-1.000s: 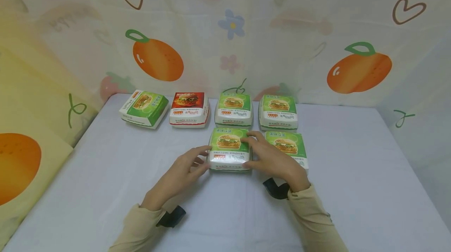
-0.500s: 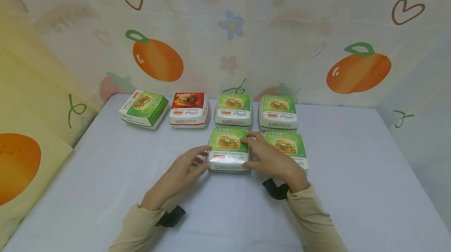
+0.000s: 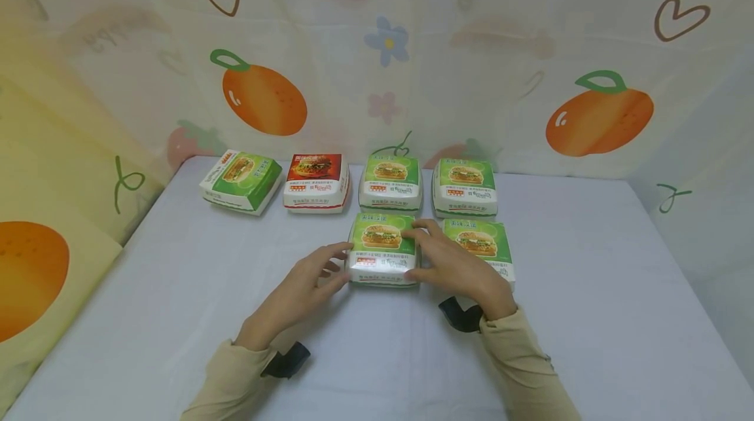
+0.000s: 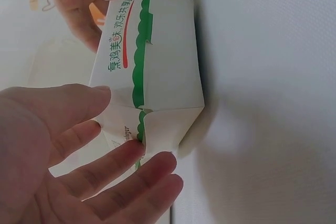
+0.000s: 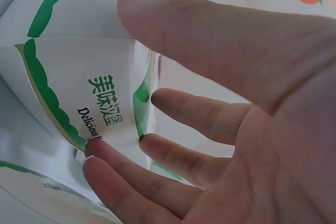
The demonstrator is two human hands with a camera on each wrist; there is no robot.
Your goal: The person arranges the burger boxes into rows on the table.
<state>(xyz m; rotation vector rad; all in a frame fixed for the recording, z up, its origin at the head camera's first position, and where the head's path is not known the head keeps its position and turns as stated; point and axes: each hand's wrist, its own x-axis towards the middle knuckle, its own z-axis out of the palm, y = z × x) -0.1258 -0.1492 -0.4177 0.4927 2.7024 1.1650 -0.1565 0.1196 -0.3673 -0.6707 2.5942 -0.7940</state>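
Burger box (image 3: 383, 254), green and white and closed, lies flat on the white tablecloth (image 3: 377, 355) in the head view, just in front of the back row of boxes (image 3: 391, 179) and to the left of a neighbouring box (image 3: 476, 242). The left hand (image 3: 306, 282) is at its left side, the right hand (image 3: 458, 264) at its right; the fingers of both are extended with a slight bend, not clenched. I judge it to be thin card, so probably light; the inside cannot be seen.

Left wrist view shows what the head view hides: the front wall, with a seam where lid meets base. The thumb is close to the lid and the fingers spread beside the side wall; whether they press, I cannot tell. Best hold is probably low on the side walls, below this seam, because the lid alone could lift or dent.

Right wrist view gives the right wall with its lettering. The thumb rests near the front corner, the other fingers relaxed along this wall. The surface seems smooth, perhaps slippery, but the corners should be stiff enough for gentle pressure from both sides.
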